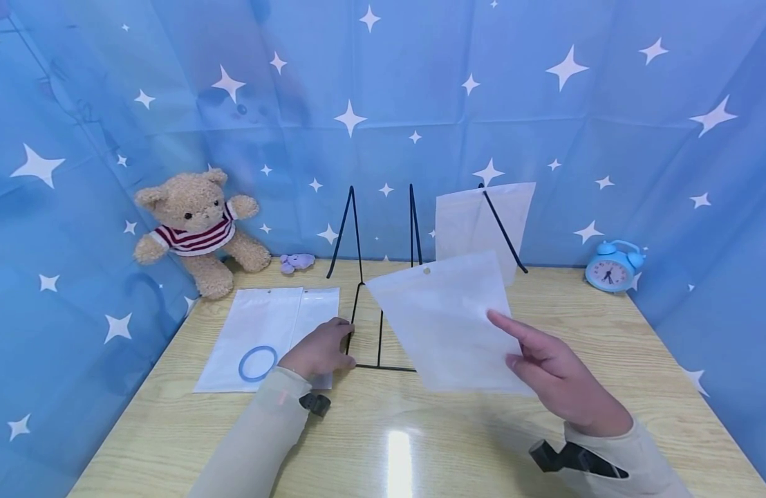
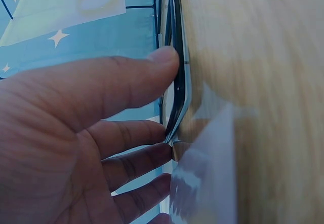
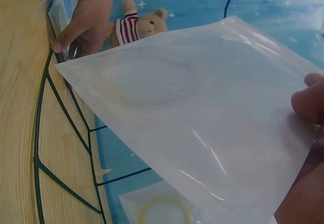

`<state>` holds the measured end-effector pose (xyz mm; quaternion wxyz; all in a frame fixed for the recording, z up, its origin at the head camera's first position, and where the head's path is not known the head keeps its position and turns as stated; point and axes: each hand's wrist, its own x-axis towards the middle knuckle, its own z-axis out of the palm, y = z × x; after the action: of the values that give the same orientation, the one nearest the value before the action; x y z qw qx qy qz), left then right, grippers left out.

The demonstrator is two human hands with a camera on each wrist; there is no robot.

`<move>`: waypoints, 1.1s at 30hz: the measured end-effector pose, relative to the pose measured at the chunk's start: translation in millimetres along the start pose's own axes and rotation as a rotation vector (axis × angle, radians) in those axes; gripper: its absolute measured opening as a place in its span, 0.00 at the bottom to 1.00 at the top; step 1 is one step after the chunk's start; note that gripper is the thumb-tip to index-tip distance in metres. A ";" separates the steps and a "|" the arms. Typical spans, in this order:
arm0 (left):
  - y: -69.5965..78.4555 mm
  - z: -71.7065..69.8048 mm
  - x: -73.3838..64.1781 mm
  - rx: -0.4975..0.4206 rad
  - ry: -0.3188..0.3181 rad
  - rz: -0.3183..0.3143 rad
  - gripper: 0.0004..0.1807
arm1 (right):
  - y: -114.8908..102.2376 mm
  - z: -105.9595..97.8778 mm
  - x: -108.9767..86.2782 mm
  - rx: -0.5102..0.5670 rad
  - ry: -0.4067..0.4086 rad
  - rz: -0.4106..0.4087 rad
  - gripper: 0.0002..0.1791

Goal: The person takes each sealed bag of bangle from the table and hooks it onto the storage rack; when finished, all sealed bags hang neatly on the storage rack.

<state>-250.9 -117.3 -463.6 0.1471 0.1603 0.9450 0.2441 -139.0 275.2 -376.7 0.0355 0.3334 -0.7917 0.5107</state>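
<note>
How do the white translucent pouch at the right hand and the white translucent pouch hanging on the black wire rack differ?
The right hand holds the held pouch; the hanging pouch is on the rack's right prong.
In the head view, the held pouch partly covers the hanging pouch.
In the right wrist view, the held pouch shows a faint ring outline, the hanging pouch a plainer yellow one.
Both are white and translucent.

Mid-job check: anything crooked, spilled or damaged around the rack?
One thing: the white pouch hanging at the right end of the black rack looks slightly askew, its top edge sloping upward to the right in the head view instead of hanging level. I see no spill or obvious damage.
</note>
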 end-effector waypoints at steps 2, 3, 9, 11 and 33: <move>0.2 -0.2 -0.1 0.000 0.000 0.002 0.41 | -1.3 0.6 0.2 -0.007 -0.003 0.009 0.40; 0.2 -0.2 -0.2 -0.001 0.000 0.003 0.41 | -2.0 1.0 0.3 -0.010 -0.004 0.009 0.40; 0.4 -0.8 -0.4 0.001 0.002 0.001 0.41 | -3.3 3.4 1.0 -0.013 -0.004 0.021 0.41; 0.4 -0.9 -0.3 0.002 0.003 0.000 0.41 | -2.9 3.9 1.4 -0.015 -0.002 0.020 0.42; 1.3 -0.4 -1.9 -0.016 0.000 -0.015 0.41 | 17.7 20.5 9.2 0.029 0.088 -0.080 0.35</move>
<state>-249.0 -117.0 -462.2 0.1500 0.1518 0.9443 0.2503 -150.2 258.1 -396.7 0.0855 0.3424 -0.7679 0.5346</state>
